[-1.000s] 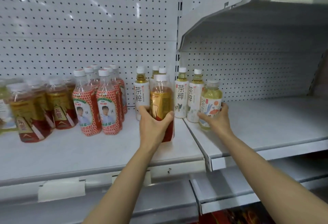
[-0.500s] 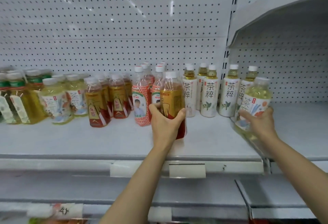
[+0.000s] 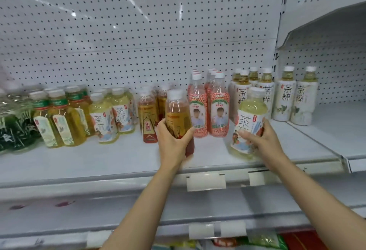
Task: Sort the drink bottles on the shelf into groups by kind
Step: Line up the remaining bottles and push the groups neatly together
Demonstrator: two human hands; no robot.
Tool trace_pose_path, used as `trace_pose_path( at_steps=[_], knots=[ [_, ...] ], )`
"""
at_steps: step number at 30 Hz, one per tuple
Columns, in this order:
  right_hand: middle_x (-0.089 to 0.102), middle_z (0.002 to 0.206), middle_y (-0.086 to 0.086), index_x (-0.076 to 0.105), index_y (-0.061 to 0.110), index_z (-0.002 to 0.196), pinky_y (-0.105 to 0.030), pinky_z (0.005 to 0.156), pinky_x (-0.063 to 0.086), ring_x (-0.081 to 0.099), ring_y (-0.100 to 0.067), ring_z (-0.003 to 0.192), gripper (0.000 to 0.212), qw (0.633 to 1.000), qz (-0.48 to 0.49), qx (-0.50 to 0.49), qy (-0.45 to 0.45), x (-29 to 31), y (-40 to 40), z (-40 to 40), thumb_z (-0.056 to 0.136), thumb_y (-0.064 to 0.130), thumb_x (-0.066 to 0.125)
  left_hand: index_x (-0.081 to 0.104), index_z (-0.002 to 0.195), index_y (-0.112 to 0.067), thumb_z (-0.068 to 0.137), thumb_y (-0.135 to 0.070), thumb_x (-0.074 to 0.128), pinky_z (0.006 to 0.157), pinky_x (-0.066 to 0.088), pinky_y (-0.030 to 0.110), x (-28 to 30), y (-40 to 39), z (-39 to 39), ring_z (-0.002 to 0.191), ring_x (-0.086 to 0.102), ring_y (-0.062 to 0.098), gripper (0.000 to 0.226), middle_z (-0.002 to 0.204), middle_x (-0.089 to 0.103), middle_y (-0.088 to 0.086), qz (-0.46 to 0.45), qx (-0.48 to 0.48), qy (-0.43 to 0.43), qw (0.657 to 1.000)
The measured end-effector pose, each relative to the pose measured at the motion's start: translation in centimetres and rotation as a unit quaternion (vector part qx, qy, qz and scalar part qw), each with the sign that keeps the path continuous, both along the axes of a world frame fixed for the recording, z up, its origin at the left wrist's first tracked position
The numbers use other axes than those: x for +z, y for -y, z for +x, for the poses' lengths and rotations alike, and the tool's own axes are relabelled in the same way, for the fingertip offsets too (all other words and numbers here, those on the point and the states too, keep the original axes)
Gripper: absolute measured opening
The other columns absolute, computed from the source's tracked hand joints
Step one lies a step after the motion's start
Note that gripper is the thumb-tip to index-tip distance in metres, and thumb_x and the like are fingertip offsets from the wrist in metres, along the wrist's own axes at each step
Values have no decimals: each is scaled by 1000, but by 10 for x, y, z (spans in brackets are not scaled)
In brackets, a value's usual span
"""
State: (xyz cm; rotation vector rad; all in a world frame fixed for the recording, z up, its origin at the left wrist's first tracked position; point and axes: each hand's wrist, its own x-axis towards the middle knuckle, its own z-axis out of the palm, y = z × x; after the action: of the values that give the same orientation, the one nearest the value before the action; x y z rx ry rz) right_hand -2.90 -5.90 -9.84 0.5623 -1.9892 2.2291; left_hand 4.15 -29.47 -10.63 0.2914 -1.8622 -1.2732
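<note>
Left hand (image 3: 174, 140) gripped an amber bottle (image 3: 178, 119); right hand (image 3: 261, 140) gripped a pale tea bottle (image 3: 250, 123). Both were held just before the red bottles (image 3: 208, 111) on the shelf (image 3: 118, 162), probably bound for matching groups left of those.

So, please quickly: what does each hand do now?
Left hand: holds the amber bottle.
Right hand: holds the pale green bottle.

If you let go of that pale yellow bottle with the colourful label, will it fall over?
Probably: the pale yellow bottle with the colourful label is tilted in the right hand, tall and narrow. It looks full, so likely heavy. Being round, it might roll off the white shelf.
</note>
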Motion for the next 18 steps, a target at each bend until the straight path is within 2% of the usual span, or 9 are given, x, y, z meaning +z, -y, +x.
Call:
trace_pose_path(
  at_steps=[2,5,8,11,15,18],
  knots=[
    [69,110,-4,49,12,126,-25,73,58,69,-17,97,57,1000,-7,13,2,-1,20,14,76,5,76,42,127,-20,64,-54,84,96,51,34,-3,13,1,112,53,19,83,122,51,1,-9,-7,19,1000],
    [70,110,-3,51,13,124,-24,72,57,69,-16,97,56,1000,-11,28,2,-1,44,26,75,8,77,38,123,-28,53,-72,74,96,54,41,-7,27,-2,112,53,20,90,121,50,-3,-22,8,55,998],
    [70,112,-3,52,17,124,-34,81,57,69,-18,101,62,999,-7,41,-2,1,61,32,69,16,80,38,122,-24,57,-63,82,95,53,42,-3,35,-10,110,53,22,87,119,49,0,-23,31,71,997],
    [70,112,1,52,19,125,-32,83,57,69,-15,101,63,998,2,55,-16,3,72,35,69,15,80,41,124,-13,63,-48,89,96,50,38,3,37,-20,111,50,23,85,121,48,5,-37,64,81,994],
    [72,110,1,52,18,126,-34,85,57,69,-16,101,60,996,5,80,-25,7,85,33,73,8,79,39,126,-12,63,-51,88,95,51,38,5,38,-26,112,49,23,89,121,47,4,-42,74,103,991],
    [71,112,-1,53,19,125,-33,84,56,69,-16,102,62,994,4,104,-22,8,95,32,70,13,80,39,127,-12,63,-57,85,96,51,40,2,45,-25,114,50,23,91,123,48,4,-63,45,122,989]
  ],
)
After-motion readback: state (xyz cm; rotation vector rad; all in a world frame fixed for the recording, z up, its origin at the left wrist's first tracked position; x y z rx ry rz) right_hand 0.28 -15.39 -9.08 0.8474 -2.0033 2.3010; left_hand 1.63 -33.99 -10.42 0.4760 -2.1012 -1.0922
